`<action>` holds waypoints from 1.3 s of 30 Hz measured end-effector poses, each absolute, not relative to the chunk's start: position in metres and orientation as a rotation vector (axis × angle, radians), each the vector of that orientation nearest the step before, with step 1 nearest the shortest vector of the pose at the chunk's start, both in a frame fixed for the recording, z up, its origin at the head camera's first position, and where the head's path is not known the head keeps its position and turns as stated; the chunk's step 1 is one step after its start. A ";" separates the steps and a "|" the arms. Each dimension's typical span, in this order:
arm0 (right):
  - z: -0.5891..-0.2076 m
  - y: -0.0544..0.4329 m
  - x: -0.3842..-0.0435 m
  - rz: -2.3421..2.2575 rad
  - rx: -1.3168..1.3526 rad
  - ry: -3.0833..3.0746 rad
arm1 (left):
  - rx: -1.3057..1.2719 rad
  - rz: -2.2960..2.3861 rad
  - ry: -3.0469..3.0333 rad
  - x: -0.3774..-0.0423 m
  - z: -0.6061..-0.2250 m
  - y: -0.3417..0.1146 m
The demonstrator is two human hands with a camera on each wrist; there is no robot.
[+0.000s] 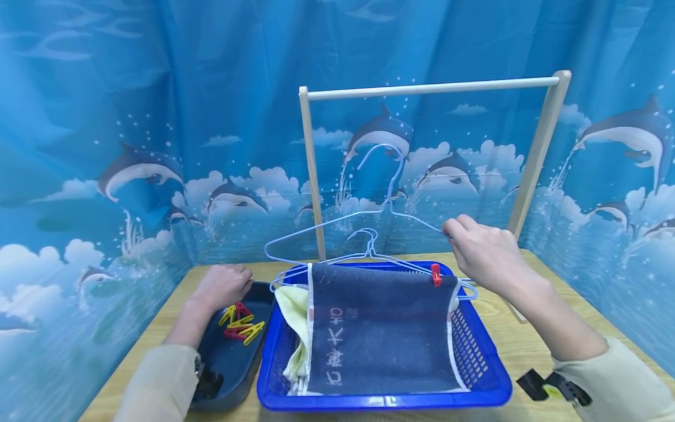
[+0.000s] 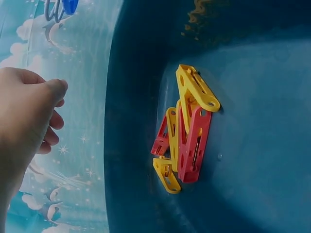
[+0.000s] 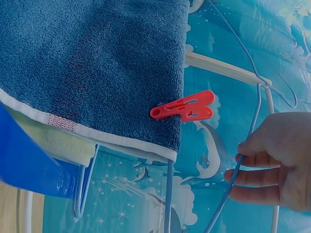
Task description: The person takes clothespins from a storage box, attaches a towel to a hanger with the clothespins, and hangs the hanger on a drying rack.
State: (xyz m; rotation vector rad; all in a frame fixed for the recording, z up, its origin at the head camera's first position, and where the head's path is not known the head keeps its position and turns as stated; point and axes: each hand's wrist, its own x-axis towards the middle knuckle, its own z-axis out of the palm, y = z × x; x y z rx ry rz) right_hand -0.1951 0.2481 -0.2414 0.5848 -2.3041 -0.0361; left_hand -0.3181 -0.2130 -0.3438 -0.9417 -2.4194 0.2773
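My right hand point(image 1: 487, 249) pinches the right shoulder of a light blue wire hanger point(image 1: 337, 219), thumb on one side and fingers on the other in the right wrist view. A dark blue towel point(image 1: 385, 328) with white edging hangs from the hanger's lower bar over the basket. One red clothespin point(image 3: 184, 108) clips the towel near its upper right corner. Over the far end of a dark tray point(image 1: 232, 381), my left hand point(image 1: 224, 286) hovers with loosely bent fingers and nothing visible in them. Several yellow and red clothespins point(image 2: 194, 145) lie in that tray.
A blue plastic basket point(image 1: 487, 381) stands under the towel, with a pale yellow cloth point(image 1: 295, 316) and more wire hangers point(image 1: 364, 255) at it. Behind rises a wooden rack with a white rail point(image 1: 432, 89). A dolphin-print curtain point(image 1: 232, 117) encloses the wooden table point(image 1: 527, 346).
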 end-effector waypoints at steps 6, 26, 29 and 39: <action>-0.242 0.247 -0.195 -0.040 0.585 -2.318 | -0.933 0.274 -2.432 -0.319 -0.350 -0.214; -0.241 0.246 -0.196 -0.053 0.589 -2.295 | -0.874 0.149 -2.897 -0.308 -0.365 -0.208; -0.242 0.245 -0.197 -0.052 0.593 -2.293 | -0.835 0.122 -3.044 -0.307 -0.370 -0.207; -0.244 0.245 -0.198 -0.058 0.592 -2.275 | -0.785 0.039 -3.164 -0.308 -0.379 -0.204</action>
